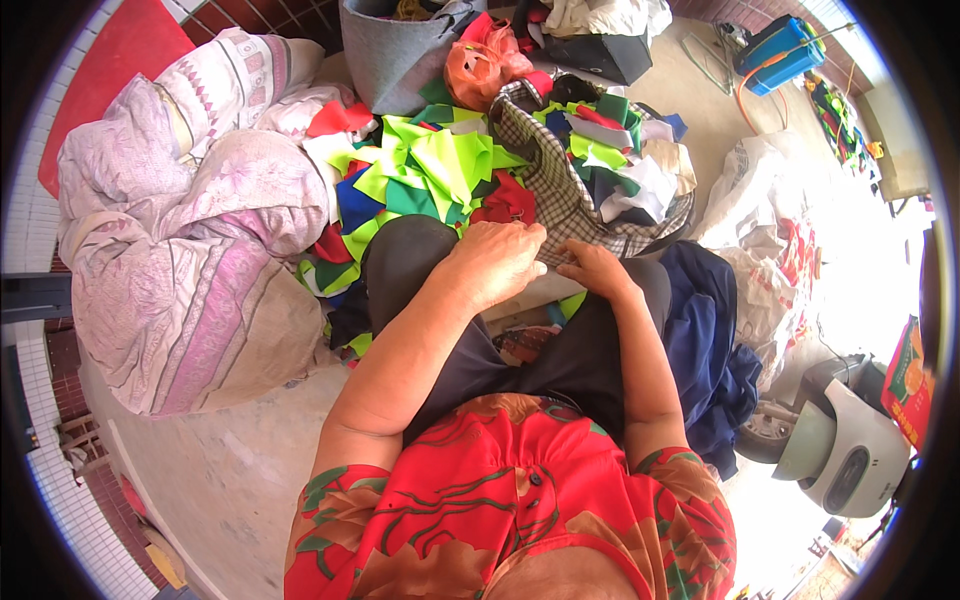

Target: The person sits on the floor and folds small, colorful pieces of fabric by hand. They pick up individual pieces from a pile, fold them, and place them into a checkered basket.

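Observation:
Between my knees, my left hand [500, 262] is closed, with its fingers curled. My right hand [598, 270] faces it a short gap away, its fingers bent inward. What either one holds, if anything, is too small or hidden to make out. Just beyond my left hand lies a dark red cloth scrap [506, 200]. A heap of bright yellow-green cloth scraps [425, 165], mixed with green, blue and red pieces, spreads in front of my left knee. Beyond my right hand, a checked cloth bag [545, 175] gapes around more scraps, with a white cloth piece [645, 190] among them.
At my left bulges a large patterned cloth bundle [190, 250]. A grey felt bin [395, 55] and an orange-red plastic bag [485, 65] stand ahead. Dark blue cloth [700, 320] lies by my right leg, near white sacks [765, 210]. Farther right are a blue tank [780, 55] and a scooter [850, 440].

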`<move>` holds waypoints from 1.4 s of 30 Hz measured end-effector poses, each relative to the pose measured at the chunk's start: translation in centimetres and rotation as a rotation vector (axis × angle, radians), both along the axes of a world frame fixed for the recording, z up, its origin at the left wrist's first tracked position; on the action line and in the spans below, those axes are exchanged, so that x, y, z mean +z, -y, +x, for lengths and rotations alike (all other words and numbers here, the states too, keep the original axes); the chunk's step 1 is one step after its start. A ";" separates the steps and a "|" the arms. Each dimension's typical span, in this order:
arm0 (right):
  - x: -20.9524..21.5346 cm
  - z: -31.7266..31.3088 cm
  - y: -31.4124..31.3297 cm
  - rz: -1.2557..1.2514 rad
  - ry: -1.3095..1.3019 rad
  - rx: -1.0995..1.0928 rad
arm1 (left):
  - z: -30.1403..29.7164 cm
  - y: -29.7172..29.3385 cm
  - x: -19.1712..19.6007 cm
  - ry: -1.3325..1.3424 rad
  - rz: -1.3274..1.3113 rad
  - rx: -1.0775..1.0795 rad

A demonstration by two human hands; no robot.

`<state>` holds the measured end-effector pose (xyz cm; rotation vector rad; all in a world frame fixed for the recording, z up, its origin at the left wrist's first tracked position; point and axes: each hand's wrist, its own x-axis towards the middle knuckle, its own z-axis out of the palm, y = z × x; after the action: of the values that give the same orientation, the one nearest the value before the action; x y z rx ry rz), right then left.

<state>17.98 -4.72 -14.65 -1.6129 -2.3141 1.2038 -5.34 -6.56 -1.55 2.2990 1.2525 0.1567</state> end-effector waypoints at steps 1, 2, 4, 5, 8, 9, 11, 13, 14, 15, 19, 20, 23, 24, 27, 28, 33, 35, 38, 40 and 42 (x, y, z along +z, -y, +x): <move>0.0 0.0 0.0 0.056 -0.032 -0.010 | 0.0 -0.1 0.0 0.008 0.009 -0.002; 0.1 0.1 0.1 0.111 -0.064 -0.020 | 0.0 -0.1 0.1 0.000 0.001 0.000; 0.9 0.4 0.3 0.235 -0.098 -0.045 | 0.0 -0.2 0.3 -0.015 -0.014 0.010; 2.1 0.7 0.6 0.301 -0.105 -0.060 | -0.1 -0.2 0.2 -0.021 -0.011 0.014; 5.3 2.8 1.4 0.472 0.149 -0.059 | -0.2 -0.1 0.1 -0.026 -0.018 0.021; 6.0 3.8 1.8 0.474 0.204 -0.065 | -0.4 -0.1 0.2 -0.022 -0.028 0.024; 6.0 6.5 2.6 0.406 0.324 -0.086 | -0.3 -0.2 0.5 -0.014 -0.042 0.020; 5.1 7.6 3.6 0.376 0.273 -0.203 | -0.1 -0.3 0.8 -0.010 -0.049 0.019; 4.8 7.7 3.8 0.390 0.221 -0.252 | -0.2 -0.3 0.7 -0.012 -0.044 0.020; 4.4 7.7 3.7 0.390 0.233 -0.265 | -0.2 -0.2 0.6 -0.015 -0.038 0.021; 4.5 7.3 3.7 0.386 0.218 -0.331 | -0.5 0.4 0.5 0.031 0.055 0.034; 4.5 7.3 3.7 0.383 0.198 -0.347 | -0.5 0.5 0.4 0.060 0.102 0.044; 4.0 7.9 4.0 0.437 0.210 -0.377 | -0.4 0.6 0.8 0.169 0.238 0.099; 4.0 8.1 3.9 0.440 0.197 -0.367 | -0.6 0.7 1.2 0.218 0.278 0.139; 4.1 8.1 3.8 0.433 0.184 -0.364 | -1.2 1.2 2.7 0.297 0.492 0.234; 4.0 8.1 3.7 0.438 0.187 -0.362 | -1.9 1.5 3.3 0.271 0.599 0.244; 4.6 8.4 4.0 0.434 0.184 -0.384 | -5.2 3.9 4.3 0.062 0.645 0.317; 4.3 8.8 4.0 0.415 0.198 -0.382 | -6.6 4.8 4.0 -0.045 0.567 0.346; 4.1 9.3 4.2 0.412 0.200 -0.377 | -7.3 6.5 4.6 0.014 0.566 0.343; 4.6 9.3 4.1 0.392 0.227 -0.354 | -8.6 7.5 4.6 0.077 0.511 0.363; 4.8 9.4 4.1 0.371 0.249 -0.326 | -10.6 8.1 3.0 0.310 0.366 0.522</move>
<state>27.33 -8.81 -9.83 -1.9718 -2.1174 0.4974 -15.96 -14.65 1.44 2.0575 1.7300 0.9538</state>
